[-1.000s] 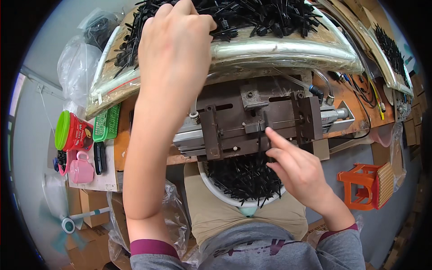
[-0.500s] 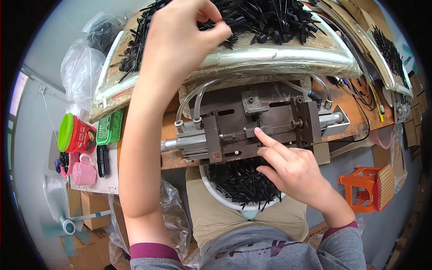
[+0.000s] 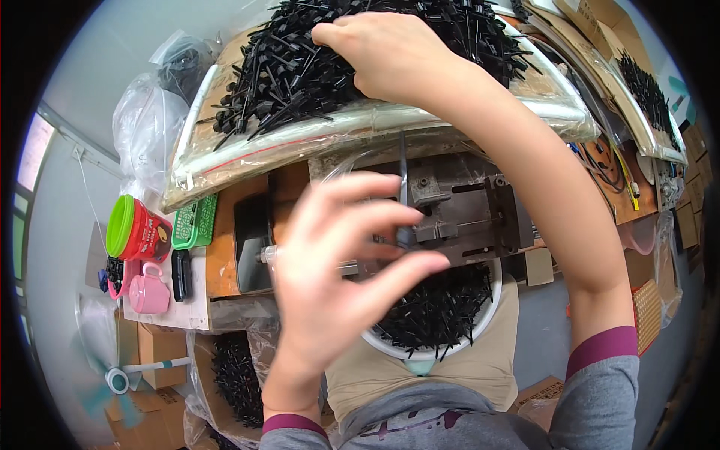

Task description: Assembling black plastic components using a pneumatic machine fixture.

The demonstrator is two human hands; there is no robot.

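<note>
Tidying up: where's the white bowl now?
In the head view, the white bowl is slightly right of centre, at the person's lap, below the machine.

Between the left hand [image 3: 337,255] and the right arm [image 3: 551,187], there is an open way down to the middle of the machine [image 3: 465,214]. The left hand blocks the machine's left side, and the arm passes above its right end. The raised tray edge [image 3: 300,136] separates the machine from the black pile [image 3: 277,86].
</note>
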